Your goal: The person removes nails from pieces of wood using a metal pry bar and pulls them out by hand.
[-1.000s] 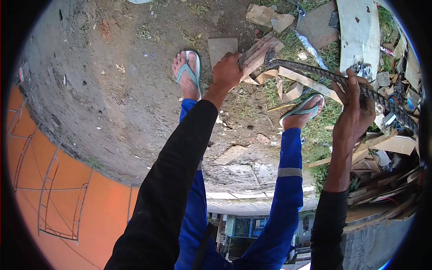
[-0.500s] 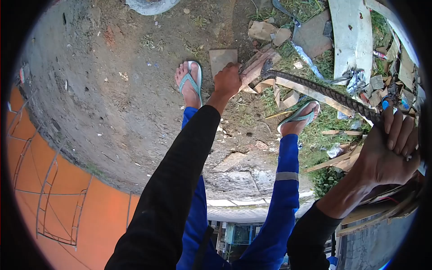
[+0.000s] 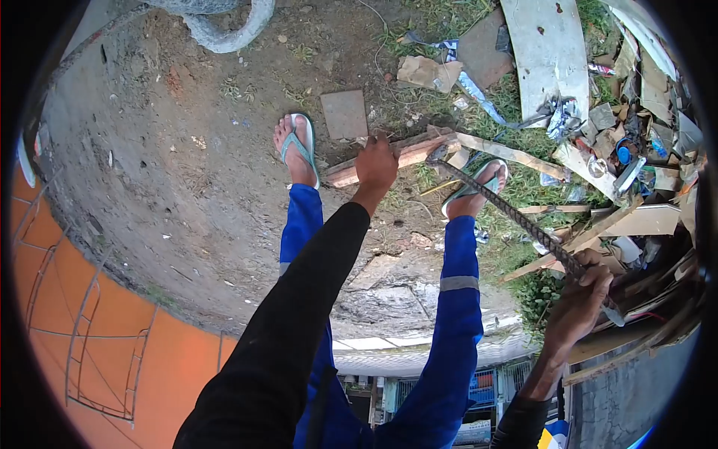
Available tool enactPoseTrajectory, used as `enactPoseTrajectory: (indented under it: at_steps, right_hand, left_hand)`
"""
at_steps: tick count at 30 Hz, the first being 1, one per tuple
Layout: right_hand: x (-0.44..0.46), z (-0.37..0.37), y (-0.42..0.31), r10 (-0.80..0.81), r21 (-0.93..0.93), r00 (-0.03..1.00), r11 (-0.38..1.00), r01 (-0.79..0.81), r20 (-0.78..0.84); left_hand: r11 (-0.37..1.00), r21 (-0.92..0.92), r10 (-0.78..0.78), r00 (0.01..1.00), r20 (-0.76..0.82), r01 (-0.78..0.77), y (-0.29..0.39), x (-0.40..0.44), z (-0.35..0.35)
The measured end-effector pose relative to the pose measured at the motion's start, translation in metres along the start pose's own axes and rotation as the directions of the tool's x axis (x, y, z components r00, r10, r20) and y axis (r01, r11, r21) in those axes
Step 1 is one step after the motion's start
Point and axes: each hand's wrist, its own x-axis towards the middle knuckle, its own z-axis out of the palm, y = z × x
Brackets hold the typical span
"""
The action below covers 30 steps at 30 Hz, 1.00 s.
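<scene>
My left hand point(image 3: 376, 163) is closed over a reddish-brown piece of wood point(image 3: 419, 153), which lies across the space between my feet, near the ground. In my right hand point(image 3: 580, 303), at the lower right, is the lower end of a dark ribbed metal bar point(image 3: 516, 215). The bar slants up and left, and its bent tip point(image 3: 436, 153) touches or overlaps the wood near its right end; contact is unclear. A flat square tile point(image 3: 344, 114) lies on the soil just above my left hand.
My sandalled feet point(image 3: 297, 153) point(image 3: 479, 187) stand on either side of the wood. Broken boards and rubbish point(image 3: 636, 224) are heaped at the right. A pale board point(image 3: 546, 52) lies at the upper right, and an orange wall point(image 3: 97, 322) with metal frames fills the lower left.
The wood has turned to lie more crosswise under my left hand. My right hand has moved down and left from the right edge, and the bar slants more steeply. The view has shifted.
</scene>
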Motion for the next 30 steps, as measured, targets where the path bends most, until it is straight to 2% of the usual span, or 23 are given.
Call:
enactPoseTrajectory:
  at_steps: [2,3,4,6,7,8,9,10,12,13,14,15,16,17,18,20,21,22,24,25,26,28,30]
  right_hand:
    - [0.004,-0.038,-0.018,0.137,-0.545,0.985,0.837,-0.056,0.109]
    - [0.008,-0.050,-0.024,0.284,-0.427,0.930,0.889,-0.164,0.235]
    - [0.008,-0.049,-0.028,0.369,-0.433,0.908,0.864,-0.257,0.197]
    - [0.007,-0.047,-0.025,0.322,-0.352,0.908,0.910,-0.220,0.266]
    - [0.007,-0.047,-0.025,0.327,-0.338,0.905,0.913,-0.229,0.271]
    - [0.007,-0.048,-0.026,0.333,-0.329,0.901,0.914,-0.236,0.279]
    - [0.009,-0.050,-0.029,0.345,-0.337,0.883,0.912,-0.235,0.318]
    - [0.017,-0.061,-0.034,0.414,-0.385,0.822,0.885,-0.261,0.393]
    - [0.027,-0.074,-0.041,0.440,-0.427,0.727,0.877,-0.220,0.528]
    - [0.040,-0.083,-0.054,0.479,-0.379,0.605,0.877,-0.295,0.636]
    - [0.060,-0.092,-0.066,0.477,-0.382,0.600,0.878,-0.289,0.642]
    - [0.083,-0.097,-0.077,0.618,-0.301,0.391,0.725,-0.619,0.682]
    - [0.105,-0.099,-0.084,0.661,-0.232,0.147,0.450,-0.862,0.736]
    - [0.121,-0.095,-0.089,0.790,-0.301,0.083,0.326,-0.896,0.607]
    - [0.135,-0.098,-0.079,0.786,-0.306,0.076,0.326,-0.894,0.613]
    - [0.150,-0.104,-0.052,0.877,-0.513,-0.114,0.164,-0.843,0.467]
    - [0.140,-0.090,-0.051,0.973,-0.662,-0.058,0.107,-0.742,0.222]
    - [0.133,-0.087,-0.052,0.975,-0.657,-0.053,0.104,-0.746,0.215]
    - [0.119,-0.080,-0.053,0.965,-0.724,-0.172,0.025,-0.689,0.197]
    - [0.105,-0.073,-0.058,0.970,-0.712,-0.109,0.081,-0.698,0.217]
    - [0.094,-0.070,-0.061,0.973,-0.709,-0.107,0.073,-0.702,0.205]
    - [0.077,-0.061,-0.067,0.978,-0.640,0.002,0.139,-0.756,0.211]
    - [0.060,-0.060,-0.070,0.977,-0.629,0.014,0.148,-0.763,0.214]
  left_hand:
    - [0.948,-0.166,-0.235,0.948,0.212,0.272,0.026,-0.024,-0.012]
    - [0.816,-0.378,-0.250,0.856,0.453,0.438,0.047,-0.042,-0.025]
    - [0.609,-0.503,-0.182,0.726,0.664,0.613,0.072,-0.067,-0.044]
    - [0.306,-0.460,0.060,0.466,0.883,0.834,0.136,-0.124,-0.088]
    - [0.196,-0.422,0.127,0.404,0.906,0.885,0.169,-0.148,-0.111]
    - [0.064,-0.416,0.173,0.401,0.900,0.907,0.193,-0.166,-0.117]
    - [-0.098,-0.429,0.094,0.438,0.894,0.898,0.227,-0.175,-0.135]
    - [-0.099,-0.444,0.093,0.452,0.887,0.891,0.248,-0.173,-0.131]
    - [-0.272,-0.598,-0.002,0.621,0.784,0.754,0.285,-0.164,-0.119]
    - [-0.278,-0.607,-0.001,0.632,0.775,0.744,0.296,-0.155,-0.109]
    - [-0.259,-0.608,-0.076,0.612,0.787,0.751,0.301,-0.147,-0.096]
    - [-0.241,-0.606,-0.153,0.587,0.795,0.758,0.306,-0.147,-0.082]
    - [-0.246,-0.613,-0.157,0.593,0.790,0.751,0.310,-0.150,-0.071]
    - [-0.172,-0.625,-0.179,0.600,0.780,0.761,0.314,-0.149,-0.060]
    - [-0.099,-0.631,-0.201,0.605,0.770,0.770,0.318,-0.150,-0.051]
    - [-0.049,-0.637,-0.277,0.602,0.749,0.770,0.323,-0.157,-0.044]
    - [-0.028,-0.674,-0.315,0.634,0.707,0.738,0.325,-0.162,-0.044]
    - [-0.002,-0.710,-0.345,0.666,0.661,0.704,0.328,-0.164,-0.047]
    - [0.022,-0.708,-0.342,0.671,0.658,0.706,0.319,-0.168,-0.056]
    - [0.025,-0.727,-0.329,0.692,0.642,0.686,0.311,-0.170,-0.060]
    - [0.029,-0.743,-0.314,0.711,0.629,0.669,0.306,-0.174,-0.065]
    - [-0.043,-0.765,-0.296,0.723,0.624,0.643,0.301,-0.180,-0.070]
    - [-0.044,-0.806,-0.324,0.755,0.570,0.590,0.293,-0.187,-0.072]
